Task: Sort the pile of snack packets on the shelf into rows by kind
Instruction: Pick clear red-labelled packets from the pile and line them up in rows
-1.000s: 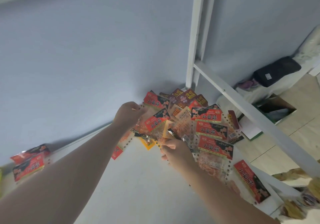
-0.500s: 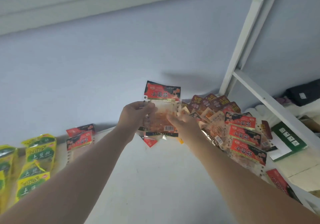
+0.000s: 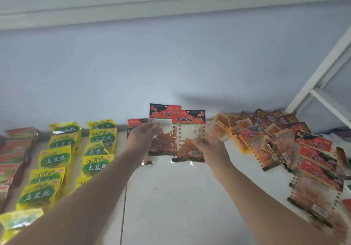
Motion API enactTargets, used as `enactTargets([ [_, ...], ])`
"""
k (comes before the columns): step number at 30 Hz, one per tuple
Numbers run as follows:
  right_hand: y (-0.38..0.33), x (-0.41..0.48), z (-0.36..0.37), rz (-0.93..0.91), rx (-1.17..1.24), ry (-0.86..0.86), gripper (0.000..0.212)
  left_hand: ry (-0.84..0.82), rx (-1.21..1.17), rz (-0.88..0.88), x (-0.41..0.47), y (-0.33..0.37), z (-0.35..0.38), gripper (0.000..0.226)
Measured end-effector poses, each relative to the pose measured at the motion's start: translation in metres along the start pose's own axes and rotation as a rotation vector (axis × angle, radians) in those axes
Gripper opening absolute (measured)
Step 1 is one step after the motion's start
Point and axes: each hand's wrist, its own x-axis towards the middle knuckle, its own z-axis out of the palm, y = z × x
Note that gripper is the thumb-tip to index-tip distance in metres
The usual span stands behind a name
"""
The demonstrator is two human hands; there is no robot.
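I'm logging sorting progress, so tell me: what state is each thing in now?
left hand, pinching a red packet held up above the shelf.
right hand, pinching a second red packet, overlapping the first in front.
yellow packets, lying flat in two rows at the left.
mixed pile, heaped and overlapping at the right.

A pale blue-grey wall [image 3: 171, 64] fills the background. A white ledge [image 3: 133, 9] runs across its top. At the right, a white metal frame [image 3: 321, 73] slants upward, with 1 crossbar [image 3: 330, 106] branching toward the right edge. Below the crossbar sits a purplish shape [image 3: 341, 131], too blurred to name.
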Motion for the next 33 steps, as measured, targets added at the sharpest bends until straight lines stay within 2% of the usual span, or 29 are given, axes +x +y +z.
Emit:
enactTargets([
  [2,0.004,-0.008,0.019,0.010,-0.021,-0.021,0.011,0.065,0.003,-0.034,0.000,-0.014,-0.026,0.016],
  [7,0.021,-0.026,0.058,0.050,-0.079,-0.049,0.019,0.130,0.031,-0.149,0.002,-0.050,-0.066,0.011],
  [11,0.041,-0.038,0.079,0.120,-0.130,-0.117,0.012,0.169,0.103,-0.217,0.005,-0.074,-0.072,0.006],
  [14,0.052,-0.042,0.095,0.137,-0.174,-0.133,0.009,0.168,0.128,-0.274,0.007,-0.084,-0.074,0.013],
  [22,0.059,-0.039,0.133,0.087,-0.368,-0.209,0.020,0.082,0.364,-0.214,0.017,-0.083,-0.082,0.028],
  [29,0.057,-0.037,0.140,0.014,-0.524,-0.250,0.015,0.102,0.359,-0.194,0.014,-0.078,-0.085,0.041],
  [33,0.049,-0.036,0.138,-0.061,-0.621,-0.303,0.017,0.062,0.350,-0.178,0.008,-0.076,-0.086,0.037],
])
